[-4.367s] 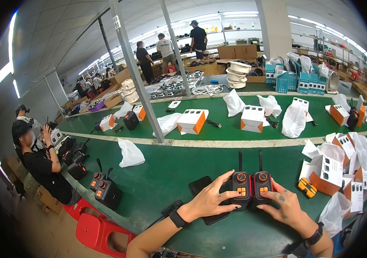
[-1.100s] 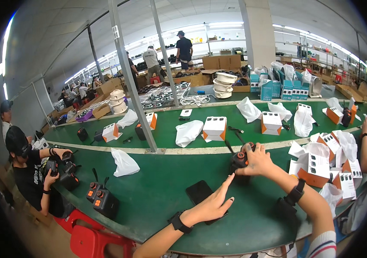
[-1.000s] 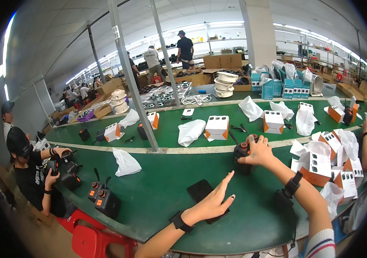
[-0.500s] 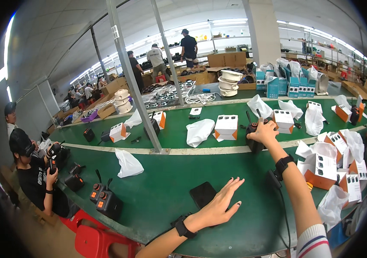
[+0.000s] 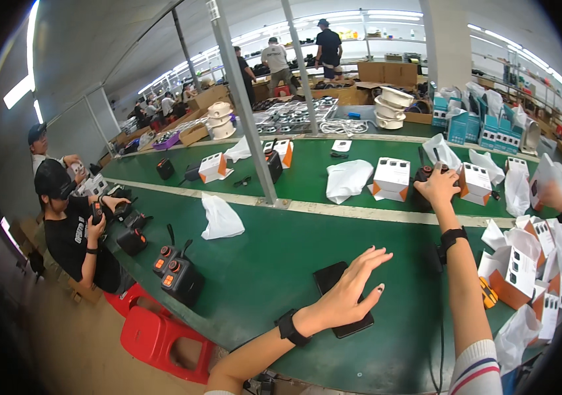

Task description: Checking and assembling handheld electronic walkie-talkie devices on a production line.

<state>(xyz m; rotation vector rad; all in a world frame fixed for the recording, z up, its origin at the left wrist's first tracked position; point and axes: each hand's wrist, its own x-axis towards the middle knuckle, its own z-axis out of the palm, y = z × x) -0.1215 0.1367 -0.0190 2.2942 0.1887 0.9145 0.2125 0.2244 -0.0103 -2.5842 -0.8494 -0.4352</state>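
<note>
My right hand (image 5: 437, 187) is closed over the top of a black boxy device (image 5: 423, 174) with an upright strap. This device stands on the far green strip beside the pale divider, between a white-and-orange box (image 5: 391, 176) and a second such box (image 5: 474, 182). Much of it is hidden by my fingers. My left hand (image 5: 353, 289) is open and empty, its fingers stretched over the near green worktop (image 5: 274, 263). Under and beside it lies a flat black rectangular thing (image 5: 331, 276), partly covered by the hand.
Two black devices with orange buttons (image 5: 182, 280) stand at the left. A metal post (image 5: 245, 112) rises from the divider (image 5: 333, 211). White boxes and bags (image 5: 516, 270) pile up at the right. A seated co-worker (image 5: 74, 230) handles a device; another person's hand (image 5: 553, 197) is far right.
The view has turned, so the scene sits further right. The device under my right hand has moved slightly back from the divider. At the far right, another person's hand has come in among the packaging.
</note>
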